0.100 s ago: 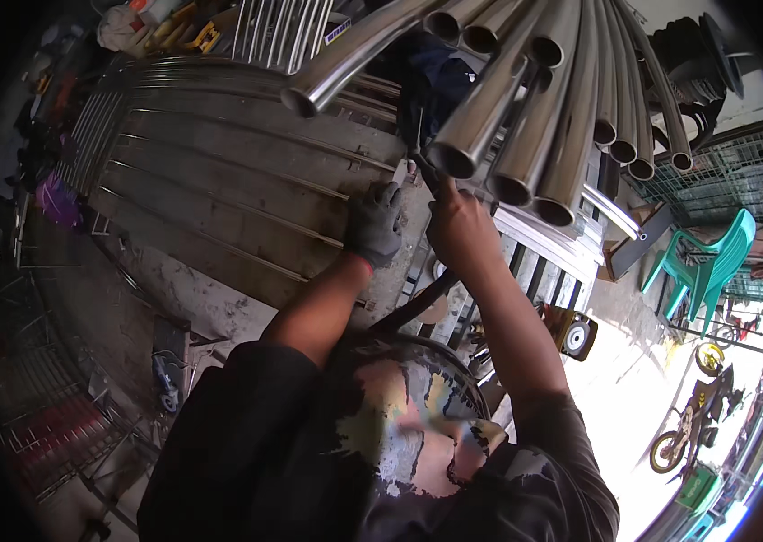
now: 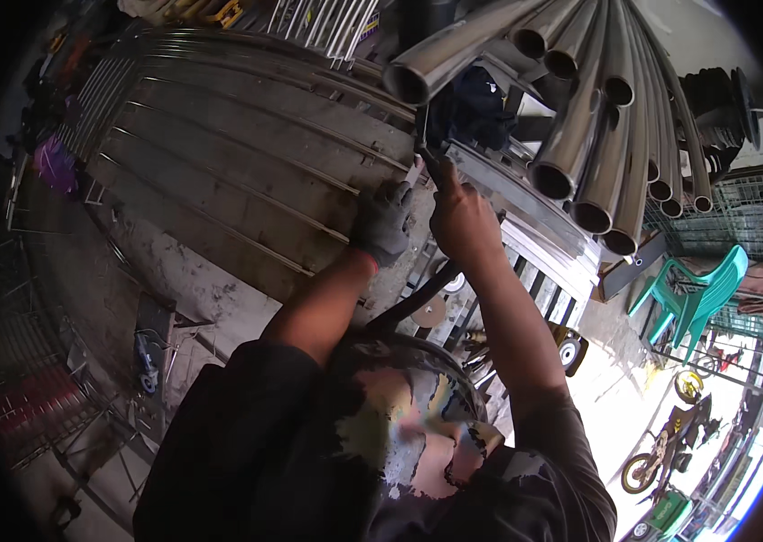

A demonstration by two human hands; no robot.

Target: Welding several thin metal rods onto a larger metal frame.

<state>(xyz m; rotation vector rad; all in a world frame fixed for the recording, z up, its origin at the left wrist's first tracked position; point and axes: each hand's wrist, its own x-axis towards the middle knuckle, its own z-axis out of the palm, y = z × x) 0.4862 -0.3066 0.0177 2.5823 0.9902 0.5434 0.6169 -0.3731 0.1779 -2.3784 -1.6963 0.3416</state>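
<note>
Gripping a dark tool in closed fingers, the bare right hand is pressing its tip against the grey metal panel below the shiny tubes. The gloved left hand is curling around a small pale piece beside it, seemingly steadying the joint; the next move probably needs a firm hold.

A metal workshop: stacked steel pipes, a welded metal gate and wire racks crowd the yard.
</note>
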